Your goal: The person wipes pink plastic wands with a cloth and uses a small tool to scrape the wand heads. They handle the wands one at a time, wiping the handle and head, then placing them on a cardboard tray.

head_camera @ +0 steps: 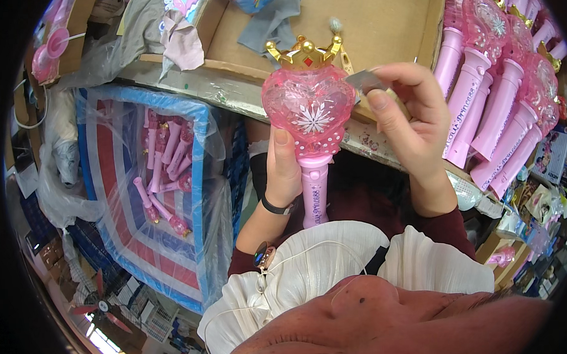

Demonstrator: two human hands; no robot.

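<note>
My left hand [284, 170] is wrapped around a pink toy wand [315, 190], just below its head. The wand stands upright before me. Its clear pink heart-shaped head [309, 99] bears a white snowflake and is topped by a gold plastic crown [307, 58] with a red gem. Writing runs down the handle. Between thumb and fingers, my right hand [415, 118] pinches a small flat grey piece [367, 82], whose material I cannot tell. That piece is at the right edge of the heart; whether it touches is unclear.
Several similar wands [492, 109] are piled at the right of the bench. Behind my wand lies a cardboard tray [371, 14] with a grey cloth [273, 25] and a small brush [342, 39]. To the left, a striped, plastic-lined bag [140, 243] holds more wands.
</note>
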